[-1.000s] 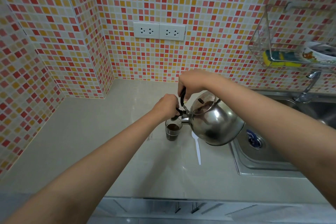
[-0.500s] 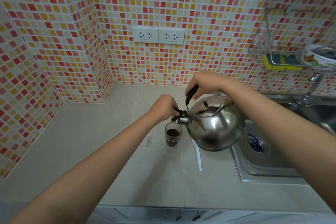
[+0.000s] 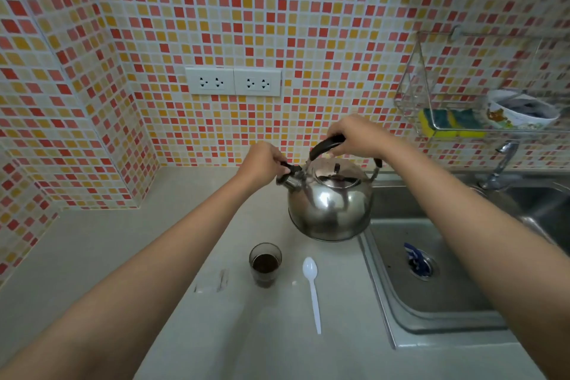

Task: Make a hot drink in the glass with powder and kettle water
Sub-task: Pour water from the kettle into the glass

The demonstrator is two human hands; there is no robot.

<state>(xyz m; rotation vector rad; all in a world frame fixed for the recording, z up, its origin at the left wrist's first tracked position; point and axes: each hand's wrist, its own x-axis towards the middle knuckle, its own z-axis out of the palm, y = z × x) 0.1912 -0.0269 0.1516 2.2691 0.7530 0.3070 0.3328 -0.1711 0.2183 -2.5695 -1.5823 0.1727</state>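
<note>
A small glass point(image 3: 265, 265) with dark liquid stands on the pale counter point(image 3: 154, 256). Behind it and to the right, a shiny steel kettle point(image 3: 330, 210) is held upright above the counter, clear of the glass. My right hand point(image 3: 357, 136) grips its black top handle. My left hand point(image 3: 262, 163) pinches the black lever of the spout cap. A white plastic spoon point(image 3: 311, 290) lies to the right of the glass.
A steel sink point(image 3: 431, 296) with a drain and blue scrap lies to the right, its tap point(image 3: 499, 170) behind. A wire rack point(image 3: 447, 120) on the tiled wall holds sponges and a bowl. Double sockets point(image 3: 233, 82) sit on the wall. A torn sachet point(image 3: 216, 282) lies left of the glass.
The kettle was tilted over the glass with its spout at the rim; it is now level and has moved back and right, away from the glass. The spoon is uncovered.
</note>
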